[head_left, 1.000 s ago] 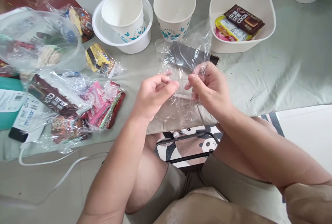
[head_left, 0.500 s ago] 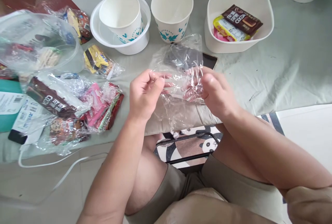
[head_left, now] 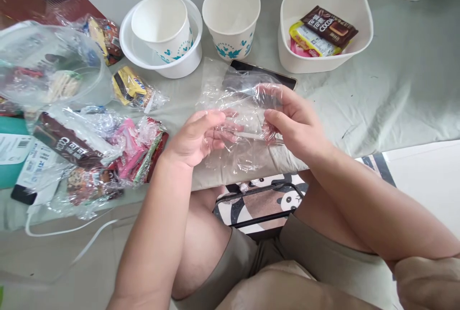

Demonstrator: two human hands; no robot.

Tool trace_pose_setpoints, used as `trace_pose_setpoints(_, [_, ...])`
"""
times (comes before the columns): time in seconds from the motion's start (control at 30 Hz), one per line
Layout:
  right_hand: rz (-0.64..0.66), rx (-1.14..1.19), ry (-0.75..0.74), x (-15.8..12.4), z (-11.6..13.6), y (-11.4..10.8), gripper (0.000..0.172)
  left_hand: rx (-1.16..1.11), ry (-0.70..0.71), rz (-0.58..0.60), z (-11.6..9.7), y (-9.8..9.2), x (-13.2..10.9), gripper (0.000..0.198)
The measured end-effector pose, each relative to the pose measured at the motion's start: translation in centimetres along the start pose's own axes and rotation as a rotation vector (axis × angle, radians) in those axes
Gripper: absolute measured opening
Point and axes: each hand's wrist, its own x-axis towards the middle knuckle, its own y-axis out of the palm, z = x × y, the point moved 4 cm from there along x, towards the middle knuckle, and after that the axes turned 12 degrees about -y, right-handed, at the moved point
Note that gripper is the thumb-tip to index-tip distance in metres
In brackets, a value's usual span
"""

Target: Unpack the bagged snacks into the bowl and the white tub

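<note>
A crinkled clear plastic bag point(head_left: 247, 104) is stretched between my two hands above the front part of the table. My left hand point(head_left: 197, 135) loosely holds its left side; the fingers show through the film and the thumb lies in front. At the opposite side, my right hand point(head_left: 296, 118) pinches the bag between thumb and fingers. Under and behind the film lies a dark phone point(head_left: 283, 79), partly covered. I see nothing solid inside the bag, though glare hides parts of it.
Behind the hands stand a paper cup point(head_left: 232, 22), a white bowl point(head_left: 196, 58) with another paper cup point(head_left: 160, 20) in it, and a white bin point(head_left: 325, 63) with packaged snacks point(head_left: 325, 32). At left are a clear tub point(head_left: 102, 87), wrapped snacks point(head_left: 125, 149) and a white cable point(head_left: 53, 232).
My left hand has shifted slightly left and down, its fingers more spread. My right hand has loosened its curl and turned. The bag hangs lower, uncovering more of the phone.
</note>
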Motion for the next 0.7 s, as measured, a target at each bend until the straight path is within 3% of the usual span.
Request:
trace_pose_setpoints(0.17, [-0.056, -0.031, -0.069, 0.3, 0.0, -0.3, 0.011, 0.101, 0.274, -0.036, -0.5, -0.3, -0.4, 0.031])
trace_pose_setpoints(0.23, [-0.124, -0.054, -0.108, 0.3, -0.1, -0.6, 0.014, 0.099, 0.379, -0.075, -0.6, -0.3, -0.9, 0.034])
trace_pose_setpoints(0.37, [-0.209, -0.103, -0.231, -0.1, 0.2, -0.9, 0.027, 0.062, 0.71, -0.318, -0.8, -0.4, -2.8, 0.052])
trace_pose_setpoints(0.5, [-0.14, -0.157, -0.452, -0.7, 1.6, -0.6, 0.044, 0.174, 0.869, -0.452, -0.9, 0.1, -3.7, 0.06])
trace_pose_setpoints(0.6, [-0.041, -0.344, -0.544, -0.8, 1.8, -0.2, 0.045, 0.343, 0.878, -0.49, -0.9, 0.1, -3.5, 0.045])
trace_pose_setpoints(0.7, [-0.106, -0.617, -0.515, -0.5, 1.4, -0.6, 0.016, 0.513, 0.976, -0.578, -1.1, -0.2, -3.6, 0.017])
